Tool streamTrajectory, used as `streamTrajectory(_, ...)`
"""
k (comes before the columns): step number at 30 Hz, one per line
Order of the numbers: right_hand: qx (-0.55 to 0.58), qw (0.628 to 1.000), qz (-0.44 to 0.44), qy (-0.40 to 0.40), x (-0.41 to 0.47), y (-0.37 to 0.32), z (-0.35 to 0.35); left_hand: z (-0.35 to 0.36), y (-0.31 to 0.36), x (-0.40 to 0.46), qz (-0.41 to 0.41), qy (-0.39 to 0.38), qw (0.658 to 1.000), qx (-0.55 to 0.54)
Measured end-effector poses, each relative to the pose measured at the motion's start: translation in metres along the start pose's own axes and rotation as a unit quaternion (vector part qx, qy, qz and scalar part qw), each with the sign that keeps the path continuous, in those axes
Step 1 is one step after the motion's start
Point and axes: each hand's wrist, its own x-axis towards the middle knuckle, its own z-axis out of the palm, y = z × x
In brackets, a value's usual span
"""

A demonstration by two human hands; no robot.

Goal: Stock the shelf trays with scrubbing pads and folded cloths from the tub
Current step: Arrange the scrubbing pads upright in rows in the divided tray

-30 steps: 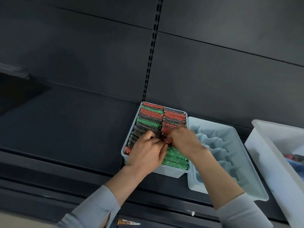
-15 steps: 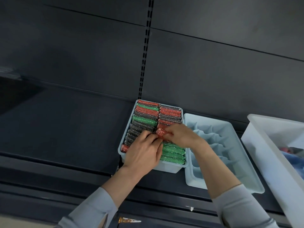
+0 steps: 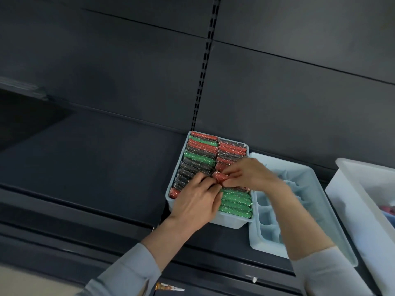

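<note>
A pale blue tray (image 3: 226, 223) on the dark shelf is packed with two rows of red, green and grey glittery scrubbing pads (image 3: 198, 157) standing on edge. My right hand (image 3: 250, 175) pinches a red scrubbing pad (image 3: 219, 176) in the middle of the right row. My left hand (image 3: 196, 204) lies over the tray's near left part, its curled fingertips at the same pad. A second pale blue tray (image 3: 333, 212) with ribbed dividers stands to the right and holds nothing I can see.
A white tub (image 3: 350, 201) sits at the far right with pink and blue cloth (image 3: 388, 212) showing inside. The dark shelf (image 3: 96, 163) stretches to the left of the trays. The back panel has a slotted upright (image 3: 206, 65).
The red pad has come up a little between my fingertips in the right row. My left hand stays over the tray's near left. The view has shifted slightly.
</note>
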Motion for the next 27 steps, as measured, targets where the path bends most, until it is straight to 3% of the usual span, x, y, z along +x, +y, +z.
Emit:
streamTrajectory(2,0.005,1.000,0.011,0.028,-0.012,0.011,-0.009,0.000,0.001,0.000,-0.005,0.000,1.000,-0.001)
streamTrajectory(12,-0.249,0.962,0.033,0.104,0.006,-0.006,0.031,0.003,0.000,-0.001,0.003,0.024,1.000,-0.014)
streamTrajectory(19,-0.006,0.996,-0.047,0.080,0.002,-0.008,0.018,0.003,0.000,-0.001,0.005,0.028,1.000,-0.011)
streamTrajectory(24,-0.164,0.981,-0.014,0.105,0.025,-0.019,0.040,0.003,0.000,-0.001,-0.003,0.021,1.000,-0.020)
streamTrajectory(27,-0.163,0.980,-0.008,0.118,0.031,-0.026,0.043,0.003,-0.002,-0.001,-0.008,0.016,0.999,-0.027)
